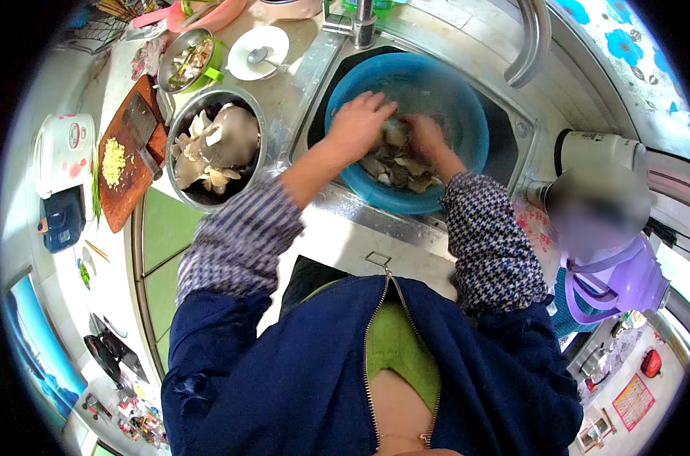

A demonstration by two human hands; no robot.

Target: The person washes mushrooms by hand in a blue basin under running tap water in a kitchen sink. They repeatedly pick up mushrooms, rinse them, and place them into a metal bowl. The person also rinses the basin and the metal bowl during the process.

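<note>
A blue plastic basin [477,122] of water sits in the stainless steel sink [524,134]. Torn pieces of what look like oyster mushrooms [404,171] lie in its water. Over the basin's left part, my left hand [361,126] reaches in with bent fingers. My right hand [427,138] dips in opposite it, slightly blurred. Between the fingertips is a pale mushroom piece [395,134]; whether either hand grips it is hidden. Left of the sink stands a metal bowl [257,111] holding larger mushrooms [211,148].
Chopped pale bits [114,162] and a cleaver [141,126] rest on a wooden board [120,208] at left. Behind are a green-handled strainer bowl [211,73] and a white plate [242,62] with a spoon. A faucet [365,25] rises behind the basin; a purple jug [635,279] stands right.
</note>
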